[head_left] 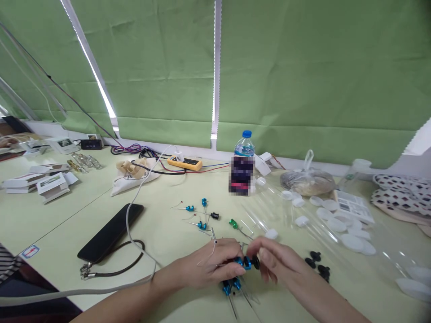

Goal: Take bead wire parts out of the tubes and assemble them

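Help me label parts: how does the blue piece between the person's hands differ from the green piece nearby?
Colour: the blue piece is bright blue; the green piece is vivid green.
Support: the blue piece is held in the left hand; the green piece lies on the table.
Neighbours: a black disc sits beside the blue piece; the green piece shows none.
Both are small and brightly coloured.

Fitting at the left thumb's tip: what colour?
The fitting is blue, shown in the head view.
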`<state>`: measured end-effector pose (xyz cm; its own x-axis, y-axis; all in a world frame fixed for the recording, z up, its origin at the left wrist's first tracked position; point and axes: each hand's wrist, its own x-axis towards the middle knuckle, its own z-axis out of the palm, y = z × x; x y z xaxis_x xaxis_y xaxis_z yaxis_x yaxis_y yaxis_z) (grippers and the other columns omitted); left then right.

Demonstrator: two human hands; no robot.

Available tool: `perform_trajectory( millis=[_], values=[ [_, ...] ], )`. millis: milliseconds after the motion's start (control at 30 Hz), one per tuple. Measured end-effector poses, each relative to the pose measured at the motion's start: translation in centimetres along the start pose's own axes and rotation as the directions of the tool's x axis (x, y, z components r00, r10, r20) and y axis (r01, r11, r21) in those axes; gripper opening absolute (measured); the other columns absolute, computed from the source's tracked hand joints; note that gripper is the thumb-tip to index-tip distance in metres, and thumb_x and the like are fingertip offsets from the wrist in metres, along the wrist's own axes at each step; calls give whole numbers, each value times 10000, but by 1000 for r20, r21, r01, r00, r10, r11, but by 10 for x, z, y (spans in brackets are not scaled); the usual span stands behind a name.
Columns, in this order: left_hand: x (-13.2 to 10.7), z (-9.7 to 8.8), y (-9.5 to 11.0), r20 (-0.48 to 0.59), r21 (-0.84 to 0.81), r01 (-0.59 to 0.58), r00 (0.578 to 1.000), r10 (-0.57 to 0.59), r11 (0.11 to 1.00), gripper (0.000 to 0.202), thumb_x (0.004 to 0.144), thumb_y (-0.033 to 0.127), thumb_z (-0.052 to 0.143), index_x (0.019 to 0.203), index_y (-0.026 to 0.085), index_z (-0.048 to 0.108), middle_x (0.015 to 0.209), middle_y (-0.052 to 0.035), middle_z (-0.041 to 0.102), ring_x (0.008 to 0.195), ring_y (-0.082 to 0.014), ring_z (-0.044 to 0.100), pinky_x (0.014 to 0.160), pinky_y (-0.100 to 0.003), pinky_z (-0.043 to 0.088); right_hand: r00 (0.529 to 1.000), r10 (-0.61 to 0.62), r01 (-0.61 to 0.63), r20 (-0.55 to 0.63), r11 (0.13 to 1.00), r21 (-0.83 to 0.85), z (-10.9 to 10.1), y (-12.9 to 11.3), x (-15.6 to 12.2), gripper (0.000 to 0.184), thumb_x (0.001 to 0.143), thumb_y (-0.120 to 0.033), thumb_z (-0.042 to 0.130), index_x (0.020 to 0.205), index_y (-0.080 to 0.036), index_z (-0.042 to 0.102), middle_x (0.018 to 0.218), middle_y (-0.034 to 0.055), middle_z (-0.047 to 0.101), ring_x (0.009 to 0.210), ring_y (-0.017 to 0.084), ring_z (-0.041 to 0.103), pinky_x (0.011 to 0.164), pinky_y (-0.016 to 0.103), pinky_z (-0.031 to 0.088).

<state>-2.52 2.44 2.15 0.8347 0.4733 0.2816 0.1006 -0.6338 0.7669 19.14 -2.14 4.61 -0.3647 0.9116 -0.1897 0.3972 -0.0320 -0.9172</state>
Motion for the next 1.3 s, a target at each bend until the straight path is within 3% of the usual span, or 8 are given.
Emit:
perform_trajectory(
  millis=[133, 233, 400, 567, 733, 933, 1067, 1300],
  values=[
    [0, 0, -1, -7, 8, -3, 1000, 3, 1000, 394, 956, 499, 283, 818, 177, 463, 775, -17, 446, 752, -144, 429, 698, -248, 366, 999, -23, 23, 35, 1000, 9, 0, -2, 0, 148, 854, -391, 599, 915, -256, 601, 859, -14, 584, 796, 169, 530, 739, 281, 419],
    [0, 0, 0, -13, 10, 4, 1000, -4, 1000, 387, 958, 497, 277, 832, 178, 458, 784, -15, 445, 761, -141, 425, 706, -243, 364, 1000, 9, -9, -22, 1000, -1, -2, -2, -1, 537, 690, -364, 774, 1164, -334, 522, 1008, -13, 577, 885, 190, 530, 792, 297, 417],
    [0, 0, 1, 12, 22, 2, 1000, -2, 1000, 386, 959, 492, 275, 819, 180, 453, 781, -20, 450, 758, -145, 432, 710, -247, 370, 998, -48, 46, 48, 999, 28, 1, -4, -2, 385, 950, -472, 373, 743, -208, 562, 716, -3, 556, 703, 163, 533, 677, 287, 417],
    [1, -2, 1, 24, 40, 11, 1000, -12, 999, 391, 961, 490, 265, 842, 178, 468, 785, -24, 464, 767, -149, 437, 702, -248, 375, 1000, 1, -1, -13, 1000, -4, -1, -3, -2, 445, 726, -405, 736, 1098, -290, 520, 928, -7, 582, 844, 185, 543, 733, 291, 434],
    [1, 0, 0, 6, 27, -13, 1000, 13, 1000, 358, 964, 464, 291, 832, 180, 466, 788, -17, 447, 756, -140, 430, 712, -241, 379, 997, 31, -40, 65, 989, 140, 6, 1, 3, 480, 925, -591, 304, 782, -188, 523, 671, 11, 592, 549, 126, 530, 544, 259, 408],
    [1, 0, -2, 11, 33, 10, 1000, -10, 999, 321, 967, 429, 314, 826, 181, 461, 774, -8, 423, 761, -139, 428, 713, -239, 368, 998, -13, -3, 65, 972, 234, 3, 4, 2, 379, 756, -444, 710, 989, -240, 491, 952, -8, 581, 678, 97, 547, 604, 218, 422],
    [1, 0, 0, 13, -1, 24, 1000, -24, 1000, 302, 969, 413, 323, 837, 182, 466, 789, -7, 426, 772, -137, 425, 730, -243, 364, 997, 22, -39, 67, 962, 270, 4, 6, 5, 410, 851, -600, 490, 977, -210, 497, 853, 11, 583, 571, 98, 553, 530, 236, 426],
    [6, 3, -5, -14, -410, 182, 978, -206, 894, 380, 928, 474, 408, 712, 162, 423, 668, 22, 370, 607, -101, 343, 586, -242, 293, 986, -152, 143, -71, 982, -123, 14, 3, 5, 199, 934, -357, 480, 838, -201, 555, 696, -21, 549, 631, 118, 537, 568, 225, 437]
  ],
)
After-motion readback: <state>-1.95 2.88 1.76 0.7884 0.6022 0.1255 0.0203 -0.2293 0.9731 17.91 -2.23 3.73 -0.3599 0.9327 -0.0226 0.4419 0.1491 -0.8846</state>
